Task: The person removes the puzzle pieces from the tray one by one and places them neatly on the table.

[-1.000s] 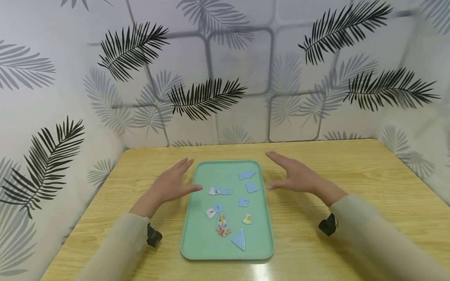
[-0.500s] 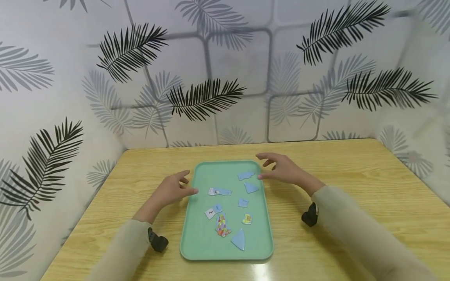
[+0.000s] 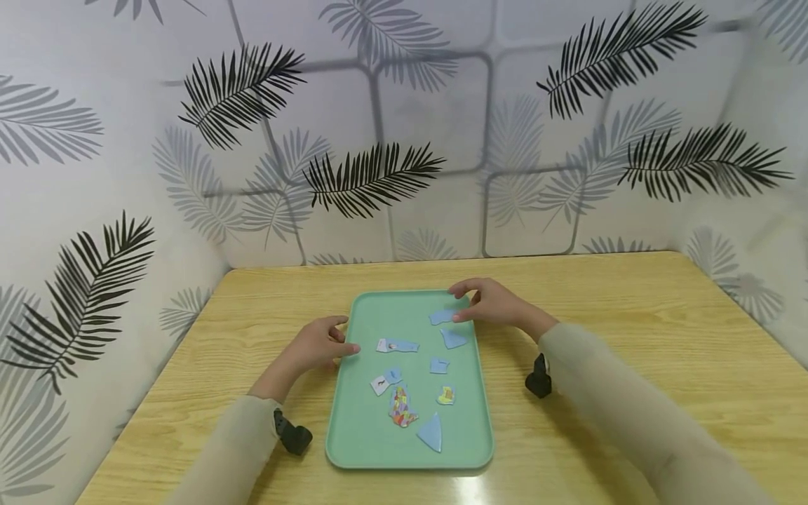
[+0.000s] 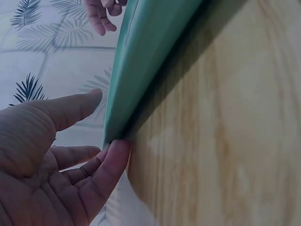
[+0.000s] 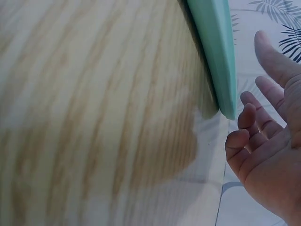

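Green tray (image 3: 362, 442) carrying flat pieces (image 3: 431, 432) is set on the bench (image 3: 631, 291). The left hand (image 3: 318, 345) is placed at its left edge, the right hand (image 3: 496, 302) near its far-right corner. Both are spread, thumbs parted from loosely bent fingers; contact with tray can't be told.

Green tray (image 4: 136, 61) — cut off at the left wrist view's top.

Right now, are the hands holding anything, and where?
Nothing looks gripped. The left hand is at the left edge of the tray, perhaps touching; the right hand is near its far right corner, holding nothing.
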`<state>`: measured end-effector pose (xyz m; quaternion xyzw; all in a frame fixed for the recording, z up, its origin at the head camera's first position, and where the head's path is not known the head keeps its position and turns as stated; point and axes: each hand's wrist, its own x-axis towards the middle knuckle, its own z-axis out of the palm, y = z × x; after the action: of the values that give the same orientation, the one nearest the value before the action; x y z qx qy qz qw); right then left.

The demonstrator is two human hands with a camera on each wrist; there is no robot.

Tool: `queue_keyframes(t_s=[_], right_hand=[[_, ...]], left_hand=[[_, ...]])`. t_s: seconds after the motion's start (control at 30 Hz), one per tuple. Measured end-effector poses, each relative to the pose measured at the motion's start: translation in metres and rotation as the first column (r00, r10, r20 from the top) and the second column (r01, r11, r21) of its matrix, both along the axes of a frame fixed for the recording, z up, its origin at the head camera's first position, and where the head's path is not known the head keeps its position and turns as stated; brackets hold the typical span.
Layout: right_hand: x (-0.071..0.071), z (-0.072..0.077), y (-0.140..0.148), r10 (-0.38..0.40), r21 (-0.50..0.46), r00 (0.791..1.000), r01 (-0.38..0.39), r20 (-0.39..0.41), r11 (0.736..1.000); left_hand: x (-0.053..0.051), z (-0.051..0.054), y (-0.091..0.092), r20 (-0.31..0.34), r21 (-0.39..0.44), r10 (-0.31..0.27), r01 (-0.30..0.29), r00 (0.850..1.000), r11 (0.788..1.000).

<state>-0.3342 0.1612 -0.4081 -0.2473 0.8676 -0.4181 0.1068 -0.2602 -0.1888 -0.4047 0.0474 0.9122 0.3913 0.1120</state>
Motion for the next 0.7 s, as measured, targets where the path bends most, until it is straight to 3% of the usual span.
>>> queue_keyframes(t_s=[0.47, 0.7], right_hand=[[-0.005, -0.011, -0.009, -0.066, 0.055, 0.998, 0.065, 0.008, 0.996], [-0.004, -0.01, -0.014, -0.072, 0.075, 0.997, 0.072, -0.013, 0.995]], left_hand=[[-0.002, -0.009, 0.003, 0.036, 0.068, -0.005, 0.002, 0.999, 0.998], [-0.002, -0.008, 0.002, 0.046, 0.083, -0.01, 0.006, 0.999, 0.996]])
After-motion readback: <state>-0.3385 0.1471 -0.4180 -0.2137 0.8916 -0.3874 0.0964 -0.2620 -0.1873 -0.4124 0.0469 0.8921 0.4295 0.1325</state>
